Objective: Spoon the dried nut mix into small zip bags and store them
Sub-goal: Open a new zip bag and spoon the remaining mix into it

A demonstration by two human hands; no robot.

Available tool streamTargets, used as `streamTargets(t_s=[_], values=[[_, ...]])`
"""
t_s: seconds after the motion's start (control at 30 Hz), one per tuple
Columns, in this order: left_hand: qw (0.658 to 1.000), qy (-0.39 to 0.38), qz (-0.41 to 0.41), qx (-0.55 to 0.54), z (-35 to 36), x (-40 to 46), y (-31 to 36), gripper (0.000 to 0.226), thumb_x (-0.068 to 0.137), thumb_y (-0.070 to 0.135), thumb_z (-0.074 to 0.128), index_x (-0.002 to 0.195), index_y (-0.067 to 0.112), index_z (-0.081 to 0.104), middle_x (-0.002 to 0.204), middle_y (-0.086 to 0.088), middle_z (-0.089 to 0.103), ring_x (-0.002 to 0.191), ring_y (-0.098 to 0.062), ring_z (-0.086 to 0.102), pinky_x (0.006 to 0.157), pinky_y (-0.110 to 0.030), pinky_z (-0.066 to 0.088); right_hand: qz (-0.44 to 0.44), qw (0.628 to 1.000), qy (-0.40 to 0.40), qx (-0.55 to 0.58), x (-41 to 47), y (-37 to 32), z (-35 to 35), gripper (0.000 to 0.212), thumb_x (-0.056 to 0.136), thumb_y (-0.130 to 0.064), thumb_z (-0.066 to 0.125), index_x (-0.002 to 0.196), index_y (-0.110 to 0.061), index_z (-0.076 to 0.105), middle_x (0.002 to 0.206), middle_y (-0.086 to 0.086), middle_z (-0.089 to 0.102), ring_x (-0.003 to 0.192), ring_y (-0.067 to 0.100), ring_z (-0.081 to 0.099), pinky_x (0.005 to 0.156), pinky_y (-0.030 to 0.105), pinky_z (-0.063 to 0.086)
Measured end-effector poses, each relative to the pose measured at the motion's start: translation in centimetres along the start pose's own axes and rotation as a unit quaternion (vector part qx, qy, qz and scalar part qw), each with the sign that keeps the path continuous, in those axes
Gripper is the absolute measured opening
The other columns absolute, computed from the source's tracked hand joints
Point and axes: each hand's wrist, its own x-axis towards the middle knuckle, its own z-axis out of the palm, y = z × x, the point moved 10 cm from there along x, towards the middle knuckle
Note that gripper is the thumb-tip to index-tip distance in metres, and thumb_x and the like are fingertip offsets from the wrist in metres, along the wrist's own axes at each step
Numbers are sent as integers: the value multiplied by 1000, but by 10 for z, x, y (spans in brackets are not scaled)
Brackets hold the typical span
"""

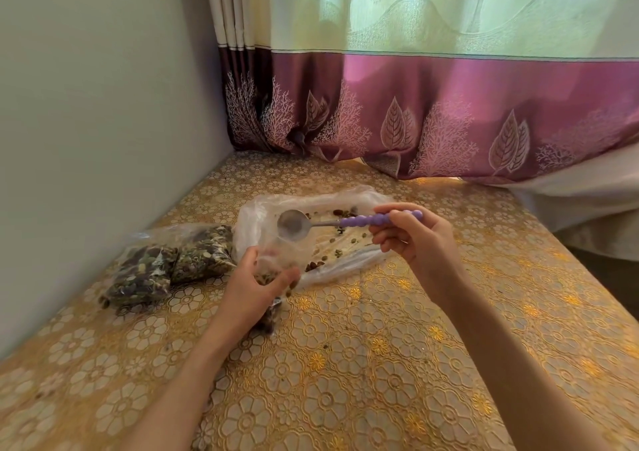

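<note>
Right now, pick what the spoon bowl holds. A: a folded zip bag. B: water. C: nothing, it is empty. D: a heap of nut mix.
C: the metal bowl of the spoon, held by the right hand above the small bag in the left hand, shows only bare metal.

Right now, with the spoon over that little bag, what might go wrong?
1. The left hand grips the small zip bag in the air with a soft mouth; it could fold so nuts miss it.
2. The spoon in the right hand looks empty, and few nuts remain on the big plastic sheet, so scooping may scatter them onto the tablecloth.
</note>
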Motion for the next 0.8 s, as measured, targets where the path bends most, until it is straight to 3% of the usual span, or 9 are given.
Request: streamTargets(t_s=[0.1,0.2,0.33,0.4,0.57,0.67,0.8], values=[[1000,-2,7,1,0,0,1,44,59,59,63,90,31,50,101,15,59,88,5,53,64,-14,35,5,1000,21,8,3,5,-10,18,91,3,48,93,1,66,74,12,70,61,18,62,55,21,51],[1000,3,12,2,-1,0,2,41,61,59,62,91,34,49,97,18,59,82,9,56,61,-10,37,20,998,57,14,6,12,-24,16,92,-3,50,93,1,66,72,11,69,61,17,62,55,20,51],[1000,18,14,-8,-2,-1,2,40,66,59,59,96,34,49,94,12,62,76,9,61,54,-10,44,33,990,137,1,14,16,-51,20,94,-12,53,81,-3,65,67,7,67,58,12,61,54,18,51],[999,31,19,-3,-5,-1,4,46,66,65,55,97,32,51,98,15,60,79,7,59,57,-12,41,37,983,176,-24,15,19,-66,23,95,-14,53,77,-4,64,60,3,68,54,10,61,51,16,50],[998,22,38,37,0,-3,7,36,70,64,52,91,36,48,94,32,52,84,25,46,65,-4,32,60,979,185,-60,5,42,-76,33,99,-19,45,83,4,62,65,8,72,51,12,61,47,17,51],[997,11,55,58,4,-2,6,38,75,59,54,99,29,51,102,24,57,93,10,52,72,-12,38,77,985,146,-41,-4,57,-65,37,99,-24,44,81,2,64,72,13,73,56,15,63,50,19,52],[995,5,66,75,6,-2,7,45,77,57,53,101,19,53,102,-5,66,92,-19,62,81,-42,50,60,977,181,-98,-19,56,-68,40,98,-27,49,73,0,65,58,10,68,51,18,63,46,22,51]])
